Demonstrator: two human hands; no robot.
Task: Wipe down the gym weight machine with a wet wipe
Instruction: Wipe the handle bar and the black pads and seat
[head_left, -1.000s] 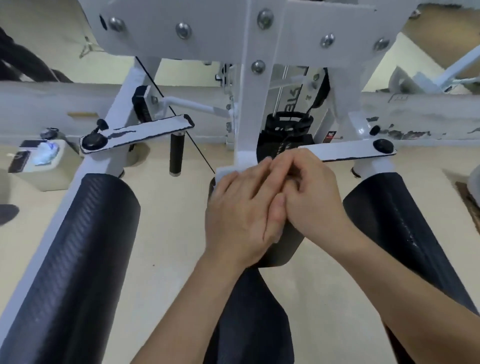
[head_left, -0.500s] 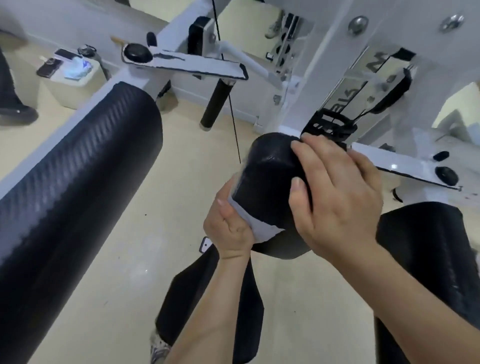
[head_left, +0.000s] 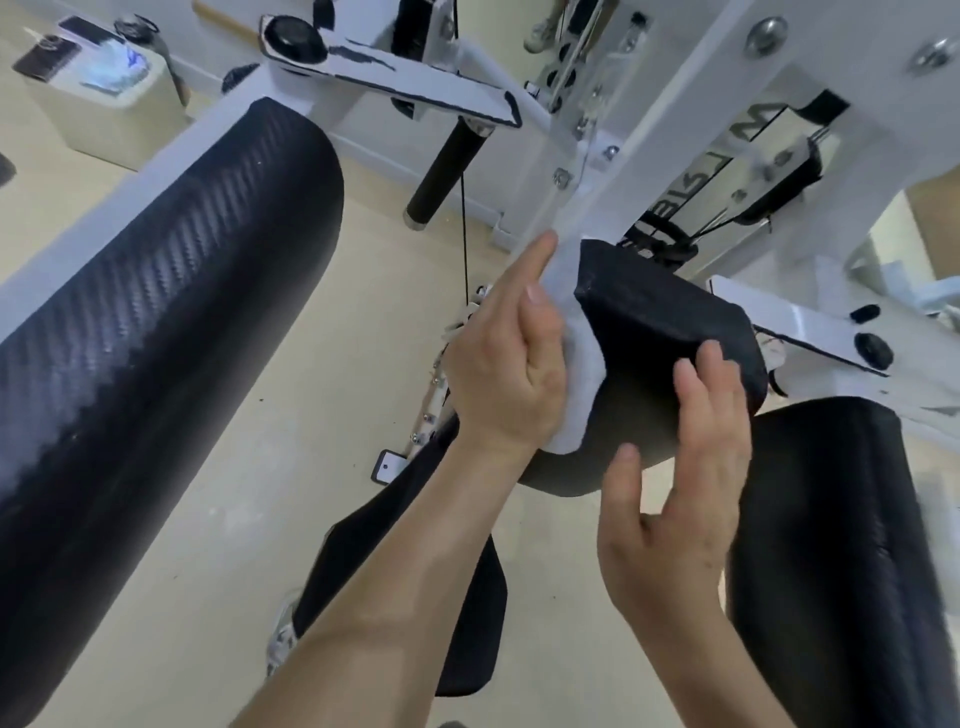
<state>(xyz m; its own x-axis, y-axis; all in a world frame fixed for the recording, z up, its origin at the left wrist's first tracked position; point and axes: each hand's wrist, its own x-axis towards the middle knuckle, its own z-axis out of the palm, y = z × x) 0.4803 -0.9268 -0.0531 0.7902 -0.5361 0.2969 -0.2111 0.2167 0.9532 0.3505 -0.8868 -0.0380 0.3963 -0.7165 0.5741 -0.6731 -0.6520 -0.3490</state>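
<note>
The white-framed weight machine (head_left: 670, 119) fills the view. At its centre sits a small black pad (head_left: 665, 332). My left hand (head_left: 509, 364) presses a white wet wipe (head_left: 576, 374) flat against the pad's left side, fingers mostly straight and pointing up. My right hand (head_left: 680, 499) hovers in front of the pad's lower right, fingers spread and relaxed, holding nothing; its fingertips are at the pad's edge.
A large black roller pad (head_left: 156, 332) lies on the left and another one (head_left: 841, 561) on the right. The black seat (head_left: 415, 597) is below my arms. A beige box (head_left: 98, 98) with a phone on it stands on the floor at far left.
My left hand slid the wipe up the pad's left side and straightened its fingers. My right hand came off the top of the pad and dropped lower, now open.
</note>
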